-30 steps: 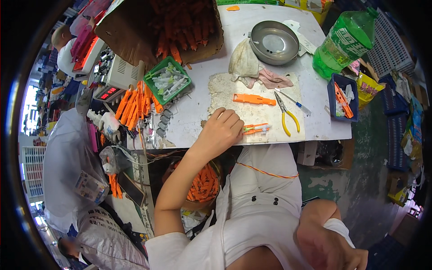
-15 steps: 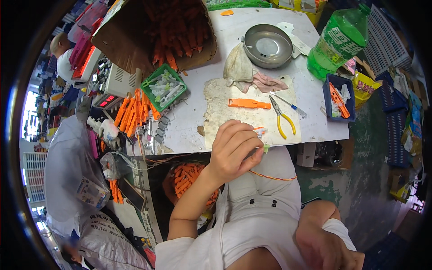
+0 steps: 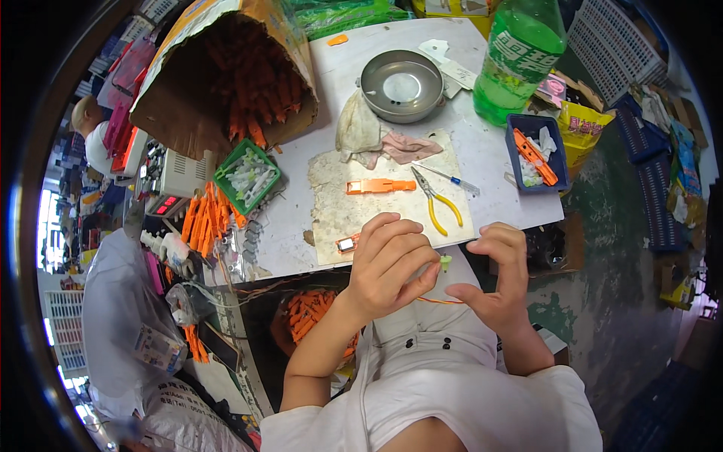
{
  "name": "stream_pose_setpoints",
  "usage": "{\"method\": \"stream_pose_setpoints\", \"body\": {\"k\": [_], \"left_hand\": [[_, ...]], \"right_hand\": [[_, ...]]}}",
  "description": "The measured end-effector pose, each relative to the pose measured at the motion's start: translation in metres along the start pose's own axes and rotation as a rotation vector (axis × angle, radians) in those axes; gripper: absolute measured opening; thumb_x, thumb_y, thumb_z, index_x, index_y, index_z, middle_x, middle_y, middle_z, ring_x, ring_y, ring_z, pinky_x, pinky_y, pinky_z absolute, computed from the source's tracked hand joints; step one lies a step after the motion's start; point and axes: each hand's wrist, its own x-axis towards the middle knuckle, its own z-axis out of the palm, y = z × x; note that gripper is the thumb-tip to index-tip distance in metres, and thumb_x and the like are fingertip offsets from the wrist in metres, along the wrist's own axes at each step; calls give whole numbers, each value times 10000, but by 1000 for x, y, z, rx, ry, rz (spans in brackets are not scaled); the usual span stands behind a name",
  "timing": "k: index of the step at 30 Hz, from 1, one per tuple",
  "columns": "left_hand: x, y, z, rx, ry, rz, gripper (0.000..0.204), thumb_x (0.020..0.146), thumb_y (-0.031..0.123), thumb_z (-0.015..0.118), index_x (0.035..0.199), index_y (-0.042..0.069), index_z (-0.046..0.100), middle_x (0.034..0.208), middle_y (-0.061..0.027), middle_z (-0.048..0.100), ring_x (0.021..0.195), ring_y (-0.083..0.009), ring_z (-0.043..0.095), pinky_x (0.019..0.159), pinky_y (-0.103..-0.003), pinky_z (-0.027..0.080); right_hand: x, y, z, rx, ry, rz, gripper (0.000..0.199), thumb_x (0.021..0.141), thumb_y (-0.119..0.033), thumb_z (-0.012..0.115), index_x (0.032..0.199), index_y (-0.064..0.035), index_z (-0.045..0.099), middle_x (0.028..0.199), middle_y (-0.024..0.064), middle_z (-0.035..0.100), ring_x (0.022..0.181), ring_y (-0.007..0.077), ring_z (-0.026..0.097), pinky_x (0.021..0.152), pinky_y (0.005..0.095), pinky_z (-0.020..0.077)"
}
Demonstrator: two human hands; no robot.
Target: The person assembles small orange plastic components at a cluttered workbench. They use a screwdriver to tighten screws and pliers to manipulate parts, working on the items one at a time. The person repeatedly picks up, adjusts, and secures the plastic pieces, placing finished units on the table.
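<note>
My left hand (image 3: 395, 265) is closed at the table's front edge, its fingers curled around an orange plastic part. One end of that orange plastic part (image 3: 348, 243), with a white square in it, sticks out left of the knuckles; the rest is hidden. A small light-green plastic piece (image 3: 445, 262) shows just beyond my left fingertips; what it is joined to is hidden. My right hand (image 3: 500, 282) hovers beside it, thumb and fingers apart, nothing between them. Red and yellow wire (image 3: 439, 301) runs below the hands. Another orange plastic part (image 3: 380, 186) lies on the stained work sheet (image 3: 331, 215).
Yellow-handled pliers (image 3: 444, 215) and a pen (image 3: 456, 181) lie beyond my hands. Further back are rags (image 3: 360, 128), a metal bowl (image 3: 401, 87) and a green bottle (image 3: 520, 60). A blue bin (image 3: 536, 154), green basket (image 3: 247, 177) and box of orange parts (image 3: 226, 83) surround the sheet.
My right hand has come up from the lower right to beside my left hand. The orange part's white-square end now shows left of my left hand. The view has shifted somewhat.
</note>
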Motion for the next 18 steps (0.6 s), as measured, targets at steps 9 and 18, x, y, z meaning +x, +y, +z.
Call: {"method": "stream_pose_setpoints", "body": {"k": [9, 18], "left_hand": [[10, 9, 14, -26, -40, 32, 165, 639, 67, 715, 774, 65, 621, 817, -44, 593, 868, -241, 572, 817, -414, 446], [26, 14, 38, -49, -132, 201, 227, 609, 45, 730, 806, 65, 618, 826, -51, 586, 874, -233, 576, 817, -405, 461]], "right_hand": [[-5, 13, -8, 53, -54, 148, 349, 722, -320, 736, 909, -51, 614, 919, 84, 536, 917, 246, 494, 813, 339, 401], [-18, 41, -25, 575, -78, 470, 106, 834, -109, 625, 840, -4, 612, 871, 49, 562, 862, 145, 495, 799, 269, 384]]}}
